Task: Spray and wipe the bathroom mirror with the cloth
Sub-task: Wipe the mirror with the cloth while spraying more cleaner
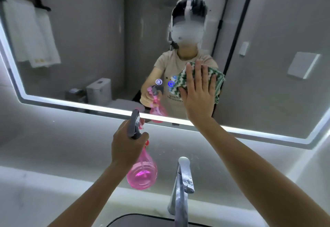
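pink spray bottle [142, 171], green-and-white zigzag cloth [182, 79], white towels [32, 35]

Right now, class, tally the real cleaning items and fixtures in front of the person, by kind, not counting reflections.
Spray bottle: 1, pink, gripped by the left hand
Cloth: 1, green-and-white, pressed on the mirror by the right hand
Mirror: 1
Tap: 1
Total: 4

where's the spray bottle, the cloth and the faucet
spray bottle [142, 172], head view, on its pink body
cloth [180, 79], head view, on the green-striped part left of the fingers
faucet [180, 187], head view, on its chrome neck
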Available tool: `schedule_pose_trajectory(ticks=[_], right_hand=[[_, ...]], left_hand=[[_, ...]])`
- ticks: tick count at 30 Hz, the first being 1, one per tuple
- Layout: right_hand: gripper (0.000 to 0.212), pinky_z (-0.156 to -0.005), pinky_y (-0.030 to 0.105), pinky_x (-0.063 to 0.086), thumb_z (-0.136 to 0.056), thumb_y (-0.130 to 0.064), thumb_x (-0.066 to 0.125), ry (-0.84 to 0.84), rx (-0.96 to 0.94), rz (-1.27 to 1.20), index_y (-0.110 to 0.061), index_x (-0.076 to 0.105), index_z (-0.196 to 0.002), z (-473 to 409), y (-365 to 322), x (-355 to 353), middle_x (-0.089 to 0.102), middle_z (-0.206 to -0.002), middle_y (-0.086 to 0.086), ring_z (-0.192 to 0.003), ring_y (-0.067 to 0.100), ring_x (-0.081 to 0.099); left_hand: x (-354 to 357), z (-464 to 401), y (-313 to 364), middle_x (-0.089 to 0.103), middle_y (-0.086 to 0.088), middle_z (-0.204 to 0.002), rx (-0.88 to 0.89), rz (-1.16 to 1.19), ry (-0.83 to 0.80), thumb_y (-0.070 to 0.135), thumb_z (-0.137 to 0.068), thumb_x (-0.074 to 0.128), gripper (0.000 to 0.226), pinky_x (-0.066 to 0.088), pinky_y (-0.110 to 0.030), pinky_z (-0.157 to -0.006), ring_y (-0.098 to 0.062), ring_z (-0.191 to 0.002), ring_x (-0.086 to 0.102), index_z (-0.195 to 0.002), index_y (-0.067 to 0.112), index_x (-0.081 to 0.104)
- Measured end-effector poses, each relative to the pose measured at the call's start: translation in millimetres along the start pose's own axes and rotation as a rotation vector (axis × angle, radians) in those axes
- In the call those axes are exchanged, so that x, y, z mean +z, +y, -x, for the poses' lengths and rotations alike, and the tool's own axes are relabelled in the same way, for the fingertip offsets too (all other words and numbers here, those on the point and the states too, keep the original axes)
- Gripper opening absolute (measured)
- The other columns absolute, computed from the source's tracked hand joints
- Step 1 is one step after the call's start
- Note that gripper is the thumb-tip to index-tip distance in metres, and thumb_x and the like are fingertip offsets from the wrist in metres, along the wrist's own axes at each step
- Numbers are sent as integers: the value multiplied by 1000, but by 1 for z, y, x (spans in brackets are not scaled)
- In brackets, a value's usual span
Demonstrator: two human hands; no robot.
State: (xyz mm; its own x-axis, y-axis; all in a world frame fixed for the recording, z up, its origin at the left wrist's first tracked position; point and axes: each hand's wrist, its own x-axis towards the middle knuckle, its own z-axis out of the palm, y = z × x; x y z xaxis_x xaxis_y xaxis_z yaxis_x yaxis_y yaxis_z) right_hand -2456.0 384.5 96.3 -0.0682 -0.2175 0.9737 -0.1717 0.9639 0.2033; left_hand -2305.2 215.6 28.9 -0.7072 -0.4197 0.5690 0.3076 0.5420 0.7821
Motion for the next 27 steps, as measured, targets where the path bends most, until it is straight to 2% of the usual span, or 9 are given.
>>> schedule_pose_trajectory(ticks=[5,7,8,11,16,18,21,25,27], right_hand=[[55,-112,48,27,-99,-49,35,-10,66,-8,-16,35,-143,-9,-36,5,40,-147,11,-137,29,35],[56,-112,47,25,-99,-51,34,-4,79,-1,-17,35,-143,-10,-40,5,40,-147,11,-137,29,35],[56,-113,47,25,-99,-51,34,2,83,4,-17,35,-143,-11,-40,5,41,-146,11,-136,28,36],[56,-112,47,27,-98,-51,36,0,63,-19,-16,38,-143,-12,-33,1,41,-146,11,-137,27,35],[53,-111,48,29,-99,-44,43,-56,-53,-47,-16,39,-144,-7,-6,-10,37,-149,10,-138,27,32],[53,-112,48,27,-99,-41,42,-82,-34,-24,-16,35,-145,-3,6,-15,33,-151,10,-140,26,29],[60,-116,44,11,-97,-38,39,-225,-33,-43,-18,20,-151,5,22,-24,17,-157,8,-144,22,14],[60,-116,44,10,-98,-41,35,-280,-33,-9,-20,16,-151,11,36,-29,17,-157,8,-145,22,12],[60,-116,45,11,-99,-42,34,-287,-32,5,-20,16,-151,12,39,-31,17,-157,7,-145,22,13]], left_hand=[[-23,-7,-20,45,1,-56,-4,-38,21,18,-65,58,27,51,-40,-58,-19,-52,45,-87,2,61],[-28,-9,-26,49,-3,-58,-29,-49,15,6,-72,66,12,54,-46,-61,-25,-55,51,-79,12,59],[-29,-10,-28,51,-5,-59,-52,-48,12,0,-72,67,20,55,-49,-62,-30,-57,54,-77,16,57],[-29,-9,-29,52,-6,-59,-73,-36,1,-3,-73,68,14,55,-52,-63,-33,-59,56,-80,3,57],[-27,-1,-21,51,-7,-58,-67,-11,-15,-2,-75,68,15,55,-53,-64,-31,-57,53,-73,1,54],[-28,2,-19,54,-7,-61,-63,8,-29,5,-75,69,13,55,-53,-64,-31,-58,56,-75,7,56],[-30,5,-12,61,1,-75,-78,77,-89,37,-70,63,11,55,-53,-64,-27,-65,63,-79,32,59],[-27,12,0,59,11,-61,-127,128,-82,34,-64,64,13,54,-55,-63,-25,-61,64,-76,36,61],[-25,15,5,63,8,-67,-148,143,-97,39,-55,63,22,54,-54,-64,-27,-62,64,-77,36,62]])
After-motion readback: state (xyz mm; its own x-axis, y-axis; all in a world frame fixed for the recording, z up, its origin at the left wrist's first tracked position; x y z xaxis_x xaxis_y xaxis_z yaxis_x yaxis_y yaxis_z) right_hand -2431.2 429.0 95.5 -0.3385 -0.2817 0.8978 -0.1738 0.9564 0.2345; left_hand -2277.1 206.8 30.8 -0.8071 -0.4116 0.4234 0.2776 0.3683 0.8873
